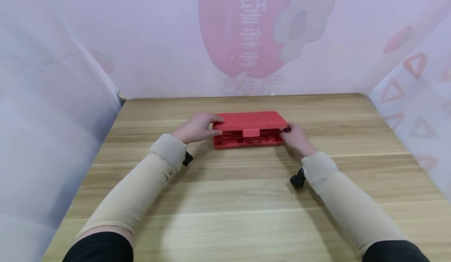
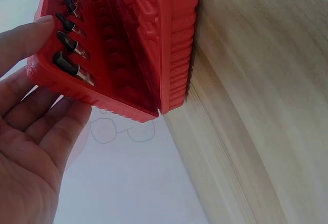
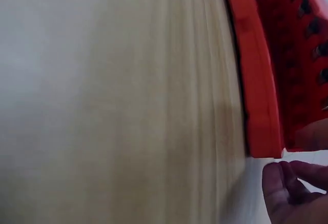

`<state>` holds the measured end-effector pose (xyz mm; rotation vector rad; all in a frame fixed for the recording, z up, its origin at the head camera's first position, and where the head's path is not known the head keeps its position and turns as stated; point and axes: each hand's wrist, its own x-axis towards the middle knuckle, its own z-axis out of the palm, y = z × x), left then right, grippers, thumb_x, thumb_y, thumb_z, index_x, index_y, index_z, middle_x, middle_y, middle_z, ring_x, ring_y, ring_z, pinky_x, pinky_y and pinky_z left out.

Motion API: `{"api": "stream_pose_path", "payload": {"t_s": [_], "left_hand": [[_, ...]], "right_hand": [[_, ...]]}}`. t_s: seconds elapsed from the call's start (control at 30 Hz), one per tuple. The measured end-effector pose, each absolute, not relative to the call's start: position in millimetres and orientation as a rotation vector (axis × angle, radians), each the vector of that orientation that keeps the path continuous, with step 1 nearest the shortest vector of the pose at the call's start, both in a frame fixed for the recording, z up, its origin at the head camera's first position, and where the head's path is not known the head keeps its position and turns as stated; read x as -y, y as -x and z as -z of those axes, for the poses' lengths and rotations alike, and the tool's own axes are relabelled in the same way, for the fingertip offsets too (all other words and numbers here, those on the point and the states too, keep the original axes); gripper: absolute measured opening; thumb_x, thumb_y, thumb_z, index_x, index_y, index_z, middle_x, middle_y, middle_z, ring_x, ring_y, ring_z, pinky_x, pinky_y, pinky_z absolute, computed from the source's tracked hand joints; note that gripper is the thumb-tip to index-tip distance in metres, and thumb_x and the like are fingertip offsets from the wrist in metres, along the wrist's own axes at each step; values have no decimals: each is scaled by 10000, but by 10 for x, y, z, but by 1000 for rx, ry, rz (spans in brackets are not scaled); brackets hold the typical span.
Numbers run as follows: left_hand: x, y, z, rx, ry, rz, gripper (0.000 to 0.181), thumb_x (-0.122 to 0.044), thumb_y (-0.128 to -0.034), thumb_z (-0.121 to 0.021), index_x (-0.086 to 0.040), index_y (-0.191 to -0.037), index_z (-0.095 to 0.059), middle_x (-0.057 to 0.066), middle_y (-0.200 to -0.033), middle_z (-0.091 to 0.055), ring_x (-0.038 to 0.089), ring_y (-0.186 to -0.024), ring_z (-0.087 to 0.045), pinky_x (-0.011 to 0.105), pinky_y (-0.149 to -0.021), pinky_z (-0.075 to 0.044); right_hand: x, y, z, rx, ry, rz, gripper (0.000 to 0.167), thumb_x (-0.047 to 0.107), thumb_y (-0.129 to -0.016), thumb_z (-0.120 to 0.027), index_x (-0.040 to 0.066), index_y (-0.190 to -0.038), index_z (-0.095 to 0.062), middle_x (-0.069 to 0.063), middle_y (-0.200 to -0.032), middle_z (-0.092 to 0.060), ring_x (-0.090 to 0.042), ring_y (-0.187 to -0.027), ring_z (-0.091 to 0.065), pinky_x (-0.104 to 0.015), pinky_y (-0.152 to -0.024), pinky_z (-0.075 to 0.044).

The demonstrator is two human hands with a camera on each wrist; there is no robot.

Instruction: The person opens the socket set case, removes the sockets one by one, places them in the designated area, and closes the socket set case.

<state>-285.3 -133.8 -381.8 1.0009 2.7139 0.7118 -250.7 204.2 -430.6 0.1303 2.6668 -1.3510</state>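
Observation:
A red plastic case (image 1: 250,121) lies partly open toward the back of the table, its lid tilted over the base with a tab at the front middle. The left hand (image 1: 200,128) grips the lid's left end, thumb at its front edge; the left wrist view shows that hand (image 2: 36,116) round the lid, and dark-tipped metal bits (image 2: 72,44) in a row inside the lid. At the case's right end is the right hand (image 1: 297,138), fingers at the lid and the corner. In the right wrist view, the right hand (image 3: 302,183) is partly out of frame beside the base (image 3: 256,80).
The wooden table (image 1: 239,203) bears the case near its far edge. Pale printed cloth (image 1: 158,38) hangs behind and at both sides. A dark wrist camera (image 1: 298,178) sits beside the right sleeve, another (image 1: 187,159) beside the left.

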Motion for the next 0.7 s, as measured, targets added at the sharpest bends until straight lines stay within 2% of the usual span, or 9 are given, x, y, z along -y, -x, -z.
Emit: {"api": "stream_pose_path", "payload": {"t_s": [0.13,0.23,0.3,0.4,0.47,0.53,0.63,0.7], "left_hand": [[1352,2881,3834,-2708,-968,-769,417,-163,-975,-744,7,-1348,-669,151,-1342,-669,316,-1260,-605,459,-1076,-471],[1389,2902,3821,-2705,-894,-868,427,-191,-996,-720,-3,-1373,-653,150,-1366,-655,320,-1287,-585,472,-1095,-452],[1403,2927,3807,-2687,-811,-993,432,-211,-1012,-699,-6,-1387,-641,153,-1361,-654,320,-1277,-587,473,-1081,-463],[1408,2994,3783,-2654,-658,-1214,445,-260,-1030,-675,-17,-1400,-632,154,-1282,-682,312,-1172,-625,460,-993,-515],[1395,3047,3768,-2633,-568,-1353,451,-285,-1036,-664,-27,-1405,-627,148,-1227,-691,302,-1099,-633,444,-930,-529],[1376,3109,3765,-2618,-496,-1466,454,-291,-1044,-651,-44,-1422,-614,140,-1210,-688,289,-1080,-629,436,-924,-522],[1345,3177,3763,-2564,-407,-1621,443,-262,-1063,-618,-49,-1450,-586,141,-1269,-665,270,-1150,-613,425,-1001,-497],[1326,3211,3771,-2504,-359,-1707,446,-241,-1077,-588,-37,-1472,-560,152,-1326,-642,267,-1217,-599,412,-1052,-481]], "right_hand": [[-2070,2618,4303,-2659,-86,1225,410,32,-993,-451,-138,-1353,-551,-259,-1215,-599,-320,-1001,-508,-395,-870,-452],[-2089,2678,4294,-2606,-18,1174,475,47,-1031,-458,-136,-1469,-457,-317,-1370,-551,-386,-1181,-530,-461,-1027,-451],[-2112,2700,4280,-2579,32,1139,525,58,-1046,-466,-127,-1529,-373,-335,-1449,-494,-412,-1305,-477,-500,-1129,-383],[-2135,2702,4260,-2511,59,1157,566,43,-1052,-475,-110,-1567,-298,-340,-1456,-472,-410,-1341,-439,-516,-1161,-345],[-2148,2671,4256,-2484,59,1163,570,32,-1047,-486,-98,-1571,-303,-321,-1410,-501,-374,-1255,-472,-477,-1104,-402],[-2153,2617,4268,-2473,61,1167,575,21,-1039,-503,-87,-1572,-316,-292,-1316,-540,-323,-1115,-511,-415,-978,-471],[-2145,2505,4297,-2474,81,1149,611,28,-1030,-530,-68,-1588,-299,-219,-1157,-567,-235,-897,-530,-318,-767,-484],[-2130,2424,4309,-2451,96,1170,655,27,-1022,-545,-67,-1601,-254,-188,-1093,-561,-196,-815,-536,-283,-698,-484]]}}
